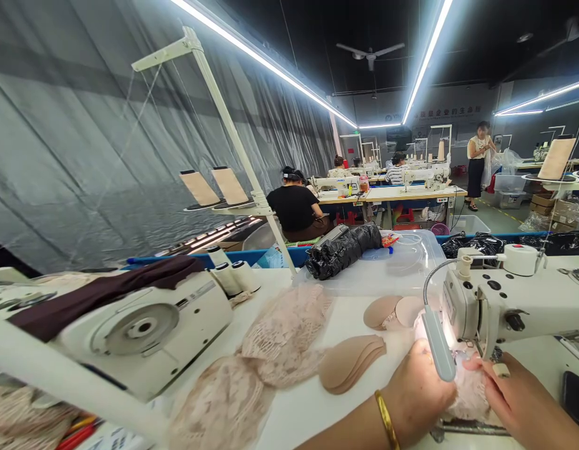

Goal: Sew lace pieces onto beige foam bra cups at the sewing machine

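A pale pink lace piece (470,394) lies under the head of the white sewing machine (462,300). My left hand (420,384), with a gold bangle at its wrist, is closed on the left edge of the lace; its fingertips are partly behind a grey gooseneck lamp (438,344). On the other side, close to the needle area, my right hand (516,387) pinches the lace between thumb and fingers and wears a beige finger band. Beige moulded pads (348,369) are stacked left of my left hand. More pads (383,312) lie behind them.
Lace pieces (218,400) spread along the white table at left. A second machine (148,331) with dark cloth (115,290) on it stands beyond, near thread cones (245,275). A black plastic bundle (340,253) rests on a clear lid (411,262). Several people work farther back.
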The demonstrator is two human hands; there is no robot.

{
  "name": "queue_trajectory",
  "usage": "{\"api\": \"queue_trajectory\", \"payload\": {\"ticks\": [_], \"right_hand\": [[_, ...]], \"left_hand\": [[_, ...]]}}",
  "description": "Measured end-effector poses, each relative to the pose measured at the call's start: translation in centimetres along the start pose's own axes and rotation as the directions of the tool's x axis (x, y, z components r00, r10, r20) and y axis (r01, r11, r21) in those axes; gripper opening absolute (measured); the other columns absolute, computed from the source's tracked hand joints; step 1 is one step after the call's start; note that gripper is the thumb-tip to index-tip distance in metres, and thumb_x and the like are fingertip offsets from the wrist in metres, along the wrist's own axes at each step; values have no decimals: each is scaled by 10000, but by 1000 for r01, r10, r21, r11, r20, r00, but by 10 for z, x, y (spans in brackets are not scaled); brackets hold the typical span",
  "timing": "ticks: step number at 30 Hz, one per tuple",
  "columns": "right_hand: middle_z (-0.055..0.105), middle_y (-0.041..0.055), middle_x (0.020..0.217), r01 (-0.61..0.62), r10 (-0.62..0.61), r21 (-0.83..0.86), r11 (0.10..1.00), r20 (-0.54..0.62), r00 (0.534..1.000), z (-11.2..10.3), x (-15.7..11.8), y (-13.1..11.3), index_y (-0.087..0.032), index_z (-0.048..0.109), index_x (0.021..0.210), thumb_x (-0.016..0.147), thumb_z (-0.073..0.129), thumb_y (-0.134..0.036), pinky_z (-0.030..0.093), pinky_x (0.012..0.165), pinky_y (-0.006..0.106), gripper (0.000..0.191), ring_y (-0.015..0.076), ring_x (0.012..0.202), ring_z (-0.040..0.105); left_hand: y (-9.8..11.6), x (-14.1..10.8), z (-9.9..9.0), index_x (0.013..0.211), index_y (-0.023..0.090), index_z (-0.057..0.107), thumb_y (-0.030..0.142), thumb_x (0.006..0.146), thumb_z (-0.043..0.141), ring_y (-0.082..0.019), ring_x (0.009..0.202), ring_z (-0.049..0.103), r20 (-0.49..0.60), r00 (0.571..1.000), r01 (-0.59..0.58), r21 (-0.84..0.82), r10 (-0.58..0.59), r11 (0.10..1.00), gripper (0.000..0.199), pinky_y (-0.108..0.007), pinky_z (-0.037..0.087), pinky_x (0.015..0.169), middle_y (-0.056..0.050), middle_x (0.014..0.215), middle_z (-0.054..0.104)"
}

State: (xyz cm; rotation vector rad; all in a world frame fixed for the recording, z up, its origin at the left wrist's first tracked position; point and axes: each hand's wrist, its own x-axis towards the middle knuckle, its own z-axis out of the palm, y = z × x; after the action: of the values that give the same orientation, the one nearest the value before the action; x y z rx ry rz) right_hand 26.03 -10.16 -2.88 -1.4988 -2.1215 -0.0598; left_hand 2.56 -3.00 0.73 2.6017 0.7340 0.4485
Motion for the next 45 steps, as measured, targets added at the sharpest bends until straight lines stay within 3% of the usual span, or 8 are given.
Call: {"api": "queue_trajectory", "payload": {"ticks": [6,11,14,18,25,29,39,45], "right_hand": [[805,97,1182,-18,19,-6,1000,79,997,-5,-3,-1,-247,744,1267,1062,398,-222,684,894,381,403,269,1074,798],[818,87,1007,155,-165,-167,974,-45,985,-10,-8,-8,-231,679,1353,1019,448,-147,666,793,367,415,292,983,806],[834,49,989,321,-351,-222,921,-112,930,-16,-1,-21,-206,590,1382,977,495,-125,649,831,365,424,267,926,811],[803,72,1268,487,-518,-225,844,-108,848,-18,8,-35,-211,549,1375,986,583,-241,622,840,317,392,241,1097,786],[750,-6,1096,215,-196,-158,964,130,972,3,-6,-11,-289,634,1092,887,433,49,524,911,389,443,216,889,728],[764,19,1192,153,-132,-136,979,153,979,7,-11,-4,-274,639,1218,838,450,55,500,959,419,536,256,978,713],[802,57,1210,200,-191,-190,961,69,979,9,-15,-2,-235,613,1307,828,458,21,545,976,419,564,259,991,752],[808,47,1252,370,-430,-347,862,-113,896,-9,1,-20,-201,579,1379,847,437,-2,581,886,375,585,220,950,790]], "left_hand": [[4,-12,-31,759,189,564,156,823,606,-241,893,596,55,950,-310,300,308,902,83,-484,486,960,-67,910,668],[3,-24,-41,922,220,680,318,800,709,-258,894,588,113,972,-235,380,208,894,159,-629,371,1074,-35,915,648],[5,-20,-35,1009,230,700,296,816,712,-291,944,621,118,977,-211,371,179,904,205,-560,418,1014,-64,972,682],[11,-10,-27,1066,210,638,206,816,666,-260,995,665,121,970,-238,286,211,928,252,-367,500,855,-59,1091,711],[13,-18,-48,962,196,612,432,854,736,-264,915,690,348,933,-228,387,87,893,288,-381,527,700,-45,1081,701],[14,-21,-54,1063,202,622,491,878,755,-274,1008,692,390,919,-229,418,54,879,368,-398,545,761,-32,1153,690],[14,-18,-48,1061,200,639,505,902,731,-284,984,678,398,916,-224,424,41,878,356,-402,547,759,-41,1106,699],[19,-14,-49,1075,179,682,470,896,742,-324,1044,685,394,919,-166,393,-3,904,347,-432,592,865,-86,1188,716]]}}
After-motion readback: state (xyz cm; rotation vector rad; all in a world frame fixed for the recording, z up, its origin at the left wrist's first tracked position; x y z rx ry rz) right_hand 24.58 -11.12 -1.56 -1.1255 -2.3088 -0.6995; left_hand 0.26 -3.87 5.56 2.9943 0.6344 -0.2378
